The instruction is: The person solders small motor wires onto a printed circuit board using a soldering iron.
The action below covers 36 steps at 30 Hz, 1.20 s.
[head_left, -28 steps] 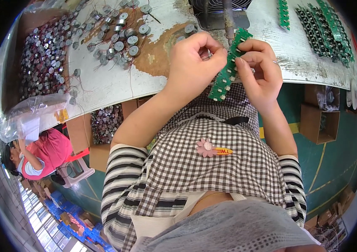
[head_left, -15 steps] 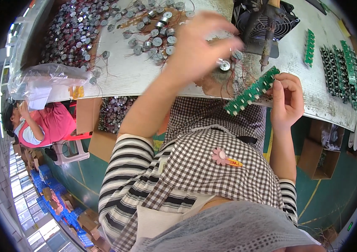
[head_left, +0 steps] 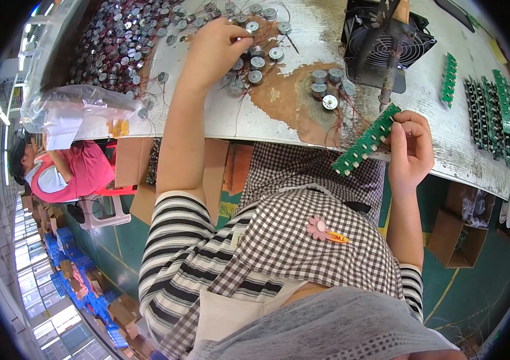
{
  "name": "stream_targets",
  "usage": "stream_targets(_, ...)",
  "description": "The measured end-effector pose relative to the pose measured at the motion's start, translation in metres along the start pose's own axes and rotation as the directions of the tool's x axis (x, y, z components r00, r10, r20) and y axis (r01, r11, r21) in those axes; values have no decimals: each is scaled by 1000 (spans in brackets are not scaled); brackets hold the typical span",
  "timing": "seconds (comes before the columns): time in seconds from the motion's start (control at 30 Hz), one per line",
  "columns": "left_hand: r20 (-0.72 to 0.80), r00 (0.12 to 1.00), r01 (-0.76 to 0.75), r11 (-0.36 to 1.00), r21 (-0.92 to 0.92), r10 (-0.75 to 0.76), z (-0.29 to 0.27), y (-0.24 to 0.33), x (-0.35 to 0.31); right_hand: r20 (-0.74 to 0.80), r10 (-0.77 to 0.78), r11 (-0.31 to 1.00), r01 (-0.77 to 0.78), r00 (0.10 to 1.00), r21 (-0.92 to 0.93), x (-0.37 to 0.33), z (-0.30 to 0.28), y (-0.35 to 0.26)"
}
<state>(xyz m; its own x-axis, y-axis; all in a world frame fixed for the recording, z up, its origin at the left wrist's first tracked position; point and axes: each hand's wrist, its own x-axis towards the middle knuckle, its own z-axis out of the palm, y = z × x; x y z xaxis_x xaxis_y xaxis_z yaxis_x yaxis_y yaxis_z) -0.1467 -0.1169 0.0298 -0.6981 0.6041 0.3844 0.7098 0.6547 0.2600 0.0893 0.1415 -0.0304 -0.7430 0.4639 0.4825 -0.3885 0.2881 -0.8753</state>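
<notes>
My left hand point(head_left: 216, 51) is over the far part of the bench, among loose small round motors point(head_left: 257, 62) with thin red wires. Its thumb and forefinger come together right beside one motor point(head_left: 252, 27); I cannot make out what lies between the tips. In my right hand point(head_left: 412, 144) is a narrow green circuit board point(head_left: 364, 143), pinched at its upper right end and slanting down over the bench's front edge. Small pale parts run along the board. Near its far side stands a little group of motors point(head_left: 319, 77), one with a white face point(head_left: 330, 102).
A soldering iron point(head_left: 391, 69) in a holder stands before a black fan point(head_left: 387, 45). Circuit boards point(head_left: 495, 117) lie in rows at the right, with a single board point(head_left: 448, 81) nearer. Heaped motors point(head_left: 111, 48) fill the far left beside a plastic bag point(head_left: 81, 102). Another person point(head_left: 72, 171) sits at left.
My left hand has moved left, away from the small motor group near the soldering iron, to the loose motors. My right hand still holds the circuit board, in nearly the same place.
</notes>
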Motion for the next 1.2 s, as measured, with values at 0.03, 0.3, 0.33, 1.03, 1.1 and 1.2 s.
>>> stream_targets(0.03, -58, 998, -26, 1000, -5, 25, 7, -2, -3, 6, -6, 1000, 6, 1000, 12, 0, 1, 0)
stream_targets(0.3, -261, 949, 95, 948, -303, -178, -7, -11, 2, -11, 8, 1000, -8, 1000, -5, -2, 1, 0)
stream_targets(0.33, -252, 945, 115, 931, -346, -211, -10, -10, 1, -20, 27, 1000, -27, 999, 0, -2, 2, -2)
stream_targets(1.03, 374, 885, 398, 33, -917, -276, -2, 90, -43, 33, 27, 996, -30, 999, 79, -1, -3, -1)
stream_targets(1.1, 541, 817, 546, -35, -837, -200, 13, 108, -54, 53, 16, 992, -23, 998, 125, -1, -1, -3)
stream_targets(1.2, 570, 807, 571, -40, -820, -158, 34, 126, -62, 56, 18, 987, -27, 998, 160, -4, 4, -8)
